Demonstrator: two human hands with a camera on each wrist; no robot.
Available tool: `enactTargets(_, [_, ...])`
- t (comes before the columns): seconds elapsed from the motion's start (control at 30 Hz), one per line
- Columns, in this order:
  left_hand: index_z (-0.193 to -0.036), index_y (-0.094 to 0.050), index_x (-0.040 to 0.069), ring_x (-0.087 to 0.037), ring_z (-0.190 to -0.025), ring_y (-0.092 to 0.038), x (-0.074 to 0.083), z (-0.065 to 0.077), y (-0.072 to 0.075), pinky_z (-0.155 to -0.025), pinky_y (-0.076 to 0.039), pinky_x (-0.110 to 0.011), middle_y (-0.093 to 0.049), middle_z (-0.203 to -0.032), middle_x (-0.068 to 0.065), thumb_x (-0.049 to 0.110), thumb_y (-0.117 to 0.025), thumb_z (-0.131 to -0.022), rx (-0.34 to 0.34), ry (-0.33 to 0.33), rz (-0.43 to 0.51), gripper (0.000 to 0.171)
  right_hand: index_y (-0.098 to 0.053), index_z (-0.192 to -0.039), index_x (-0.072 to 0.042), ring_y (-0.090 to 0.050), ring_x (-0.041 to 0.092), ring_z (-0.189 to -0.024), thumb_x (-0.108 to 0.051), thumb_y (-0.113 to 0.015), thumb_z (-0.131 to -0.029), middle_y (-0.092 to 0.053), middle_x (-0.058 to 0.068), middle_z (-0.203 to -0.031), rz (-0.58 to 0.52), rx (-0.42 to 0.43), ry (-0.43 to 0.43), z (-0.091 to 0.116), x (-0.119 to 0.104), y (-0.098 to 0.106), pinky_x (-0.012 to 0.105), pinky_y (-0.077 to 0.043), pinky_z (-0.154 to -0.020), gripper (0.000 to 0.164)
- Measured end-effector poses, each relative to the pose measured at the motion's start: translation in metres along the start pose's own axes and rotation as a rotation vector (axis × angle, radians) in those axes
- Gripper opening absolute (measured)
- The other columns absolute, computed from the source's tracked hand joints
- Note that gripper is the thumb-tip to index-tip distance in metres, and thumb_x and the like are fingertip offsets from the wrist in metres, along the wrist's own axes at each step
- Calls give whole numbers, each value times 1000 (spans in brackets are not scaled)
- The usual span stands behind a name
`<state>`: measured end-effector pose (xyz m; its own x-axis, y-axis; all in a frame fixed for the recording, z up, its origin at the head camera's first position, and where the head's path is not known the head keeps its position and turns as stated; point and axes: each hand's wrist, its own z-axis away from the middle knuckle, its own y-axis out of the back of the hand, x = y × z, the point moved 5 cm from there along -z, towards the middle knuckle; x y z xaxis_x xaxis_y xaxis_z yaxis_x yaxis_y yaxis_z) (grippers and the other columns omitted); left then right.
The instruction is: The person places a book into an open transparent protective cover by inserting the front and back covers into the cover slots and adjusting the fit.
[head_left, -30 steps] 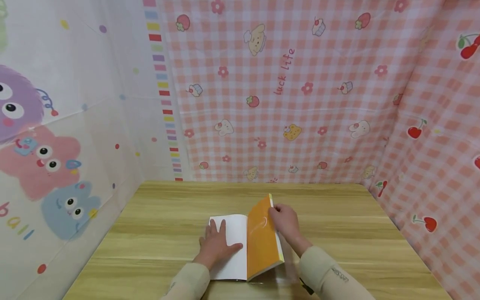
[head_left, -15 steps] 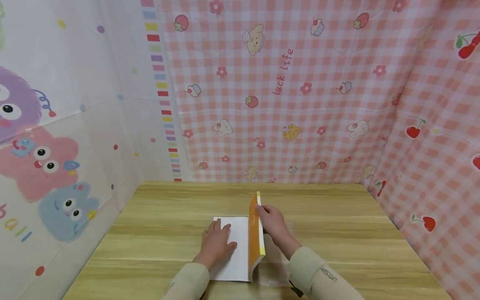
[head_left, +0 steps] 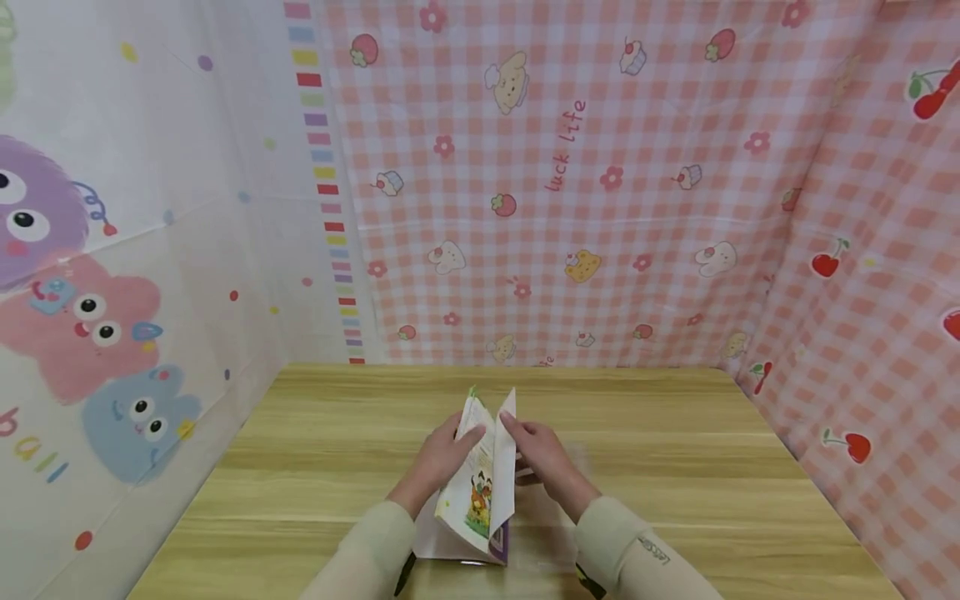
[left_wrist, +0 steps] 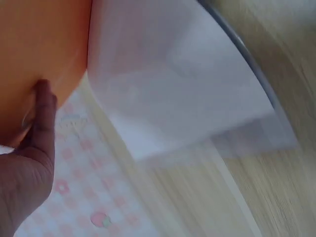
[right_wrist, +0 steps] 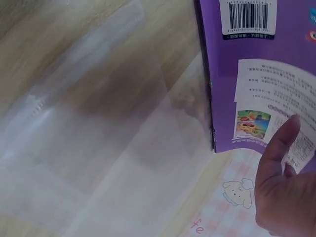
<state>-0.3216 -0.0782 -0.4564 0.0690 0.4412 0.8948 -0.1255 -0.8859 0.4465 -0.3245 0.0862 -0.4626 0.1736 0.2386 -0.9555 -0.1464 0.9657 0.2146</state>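
Observation:
A book [head_left: 482, 492] stands partly raised near the table's front, its pages fanned open on text and a colourful picture. My left hand [head_left: 437, 460] grips the left block of pages, thumb on the printed side. Fingers of that hand lie against an orange page [left_wrist: 47, 34] in the left wrist view, beside a white sheet [left_wrist: 163, 84]. With my right hand [head_left: 545, 457] I hold the right-hand part, thumb at its upper edge. The right wrist view shows the purple back cover [right_wrist: 224, 81] with a barcode, and my right hand [right_wrist: 286, 192] beside it.
A clear plastic sheet [right_wrist: 103, 123] spreads over the wooden table [head_left: 675, 467] to the right of the book. Patterned cloth hangs behind the table [head_left: 600, 208] and along both sides.
My left hand has left the flat white page and now holds a raised block of pages. The orange page has swung leftward, and printed pages now show between my hands.

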Motion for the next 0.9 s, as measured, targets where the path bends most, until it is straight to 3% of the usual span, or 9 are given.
enactTargets(0.07, [-145, -36, 3, -22, -77, -67, -4, 0, 7, -68, -59, -42, -68, -106, -25, 17, -50, -98, 39, 18, -5, 51, -62, -114, 6, -66, 22, -61, -45, -50, -96, -70, 11, -75, 14, 36, 16, -1, 0, 1, 41, -59, -57, 56])
enactTargets(0.17, [-145, -35, 0, -26, -80, -68, -12, 2, 17, -69, -59, -44, -67, -107, -28, 0, -52, -92, 110, 15, -61, 56, -68, -98, 8, -61, 16, -54, -27, -54, -95, -67, 10, -68, 66, 139, 63, -1, -2, 6, 32, -54, -47, 37])
enactTargets(0.3, [-140, -41, -4, -38, -110, -56, -14, 5, 20, -93, -48, -54, -57, -126, -30, 11, -62, -90, 161, -66, -293, 57, -71, -87, 9, -55, 13, -50, -19, -57, -92, -65, 10, -65, 117, 245, 96, 2, -4, 12, 25, -47, -43, 31])
enactTargets(0.4, [-142, -39, -4, -43, -129, -36, -11, 7, 7, -105, -33, -60, -41, -142, -30, 31, -63, -91, 67, -134, -381, 67, -69, -85, 9, -55, 13, -52, -20, -53, -95, -64, 9, -65, 84, 239, 88, 2, -2, 14, 25, -47, -46, 35])
enactTargets(0.5, [-149, -29, 3, -40, -138, -21, -9, 10, -13, -110, -24, -62, -27, -153, -25, 49, -57, -90, -117, -152, -326, 80, -67, -89, 10, -58, 13, -55, -21, -46, -98, -64, 7, -65, 2, 179, 73, 2, 2, 13, 26, -50, -48, 38])
enactTargets(0.6, [-152, -20, 7, -38, -141, -13, -6, 13, -29, -111, -21, -61, -17, -157, -24, 59, -53, -88, -235, -173, -305, 89, -66, -93, 9, -62, 15, -58, -20, -40, -97, -65, 5, -66, -77, 84, 56, 1, 6, 9, 30, -54, -51, 39])
enactTargets(0.73, [-154, -15, 8, -38, -141, -12, -3, 15, -40, -112, -22, -59, -13, -157, -26, 60, -51, -88, -267, -216, -356, 91, -64, -92, 7, -63, 17, -60, -19, -36, -96, -66, 5, -67, -54, -43, 21, 1, 12, 4, 35, -57, -55, 38])
enactTargets(0.9, [-154, -17, 15, -39, -141, -13, -9, 15, -45, -108, -28, -60, -10, -158, -24, 64, -54, -85, -276, -240, -479, 92, -63, -89, 2, -62, 17, -58, -21, -39, -98, -63, 5, -66, 85, -92, -16, 5, 22, 1, 34, -56, -53, 35])
